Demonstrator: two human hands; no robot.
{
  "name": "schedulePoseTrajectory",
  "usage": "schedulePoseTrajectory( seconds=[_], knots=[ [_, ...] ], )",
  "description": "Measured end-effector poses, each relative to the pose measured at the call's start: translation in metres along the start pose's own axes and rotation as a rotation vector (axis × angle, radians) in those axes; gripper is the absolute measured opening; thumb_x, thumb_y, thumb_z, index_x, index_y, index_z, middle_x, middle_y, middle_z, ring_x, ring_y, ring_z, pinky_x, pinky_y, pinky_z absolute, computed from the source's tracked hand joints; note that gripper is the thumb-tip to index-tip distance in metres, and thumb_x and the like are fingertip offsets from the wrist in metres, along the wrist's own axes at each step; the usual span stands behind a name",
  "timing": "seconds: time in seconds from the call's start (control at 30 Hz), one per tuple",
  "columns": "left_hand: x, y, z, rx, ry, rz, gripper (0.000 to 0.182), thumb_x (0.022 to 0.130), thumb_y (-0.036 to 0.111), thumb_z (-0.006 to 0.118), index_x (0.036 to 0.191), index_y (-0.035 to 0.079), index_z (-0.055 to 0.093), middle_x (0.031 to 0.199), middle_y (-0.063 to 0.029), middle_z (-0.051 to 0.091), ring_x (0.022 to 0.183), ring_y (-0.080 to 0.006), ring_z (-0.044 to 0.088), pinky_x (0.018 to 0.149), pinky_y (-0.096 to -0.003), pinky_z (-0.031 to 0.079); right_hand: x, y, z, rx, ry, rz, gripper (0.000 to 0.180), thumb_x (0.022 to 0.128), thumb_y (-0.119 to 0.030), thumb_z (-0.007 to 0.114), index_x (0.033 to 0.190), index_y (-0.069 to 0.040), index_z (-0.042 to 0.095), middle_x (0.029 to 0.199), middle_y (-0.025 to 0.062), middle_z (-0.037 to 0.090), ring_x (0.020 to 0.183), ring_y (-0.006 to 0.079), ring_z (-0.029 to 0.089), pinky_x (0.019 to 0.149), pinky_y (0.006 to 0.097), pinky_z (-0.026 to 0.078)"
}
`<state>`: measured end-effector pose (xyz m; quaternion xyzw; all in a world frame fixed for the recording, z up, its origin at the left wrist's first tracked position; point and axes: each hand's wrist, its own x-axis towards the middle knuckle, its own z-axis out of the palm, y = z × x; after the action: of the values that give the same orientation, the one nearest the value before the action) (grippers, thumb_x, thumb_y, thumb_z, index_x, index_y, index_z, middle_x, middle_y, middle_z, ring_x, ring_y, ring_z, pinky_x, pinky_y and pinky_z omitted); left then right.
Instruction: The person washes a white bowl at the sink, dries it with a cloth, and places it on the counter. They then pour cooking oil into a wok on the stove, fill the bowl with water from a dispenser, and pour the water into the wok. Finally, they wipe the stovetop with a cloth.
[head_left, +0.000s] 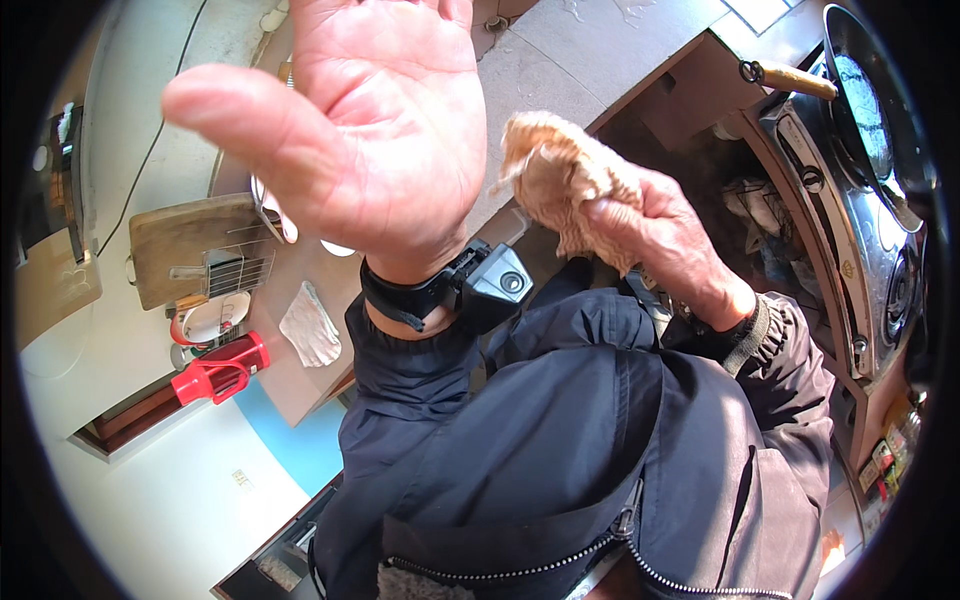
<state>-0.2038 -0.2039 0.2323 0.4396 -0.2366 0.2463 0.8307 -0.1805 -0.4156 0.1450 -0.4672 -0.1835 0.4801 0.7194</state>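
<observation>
My left hand (375, 142) is raised close to the camera, palm showing and thumb stretched out to the left, with nothing in it. Its fingertips lie beyond the top edge of the picture. A small camera (499, 281) is strapped to the left wrist with a black band. To the right, my right hand (660, 232) grips a crumpled, tan, stained cloth (566, 184) between thumb and fingers. The cloth is held up near the edge of the tiled counter (555, 75), and whether it touches the counter cannot be told.
At right, a wok (862, 120) with a wooden handle sits on a gas stove (832, 247). Along the left stand a wooden cutting board (172, 247), a wire rack (251, 270), a bowl (217, 315) and a red thermos jug (221, 369). A whitish cloth (311, 326) lies on the counter.
</observation>
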Motion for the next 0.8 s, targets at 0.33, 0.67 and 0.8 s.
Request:
schedulePoseTrajectory(
  seconds=[0.33,0.67,0.8],
  knots=[
    [-0.003,-0.014,0.009,0.775,-0.04,0.179,0.106,0.095,0.082,0.031,0.159,-0.003,0.028,0.158,-0.0262,0.037,0.148,-0.039,0.033,0.122,-0.055,0.02,-0.022,-0.035,0.011,-0.066,-0.367,0.163,0.025,0.106,-0.016,0.06,0.125,0.0,0.064,0.091,-0.0011,0.066,0.082,0.0075,0.057,0.076,0.0247,0.05],
    [0.009,-0.054,0.014,0.531,0.358,-0.148,0.08,0.107,0.061,0.037,0.157,-0.001,0.034,0.153,-0.0275,0.047,0.147,-0.0381,0.041,0.124,-0.0537,0.023,-0.035,-0.003,0.001,-1.273,-0.073,-1.003,0.033,0.077,-0.023,0.073,0.108,-0.014,0.071,0.1,0.011,0.055,0.096,0.0276,0.062,0.077,0.0364,0.055],
    [0.009,-0.065,0.009,0.545,0.279,-0.227,0.08,0.106,0.06,0.04,0.157,-0.001,0.035,0.153,-0.0263,0.048,0.146,-0.0374,0.043,0.124,-0.0517,0.025,-0.055,0.008,-0.024,-1.164,-0.215,-0.621,0.02,0.075,-0.015,0.076,0.095,-0.01,0.076,0.099,0.0128,0.061,0.098,0.0311,0.066,0.074,0.0407,0.057]
  ],
)
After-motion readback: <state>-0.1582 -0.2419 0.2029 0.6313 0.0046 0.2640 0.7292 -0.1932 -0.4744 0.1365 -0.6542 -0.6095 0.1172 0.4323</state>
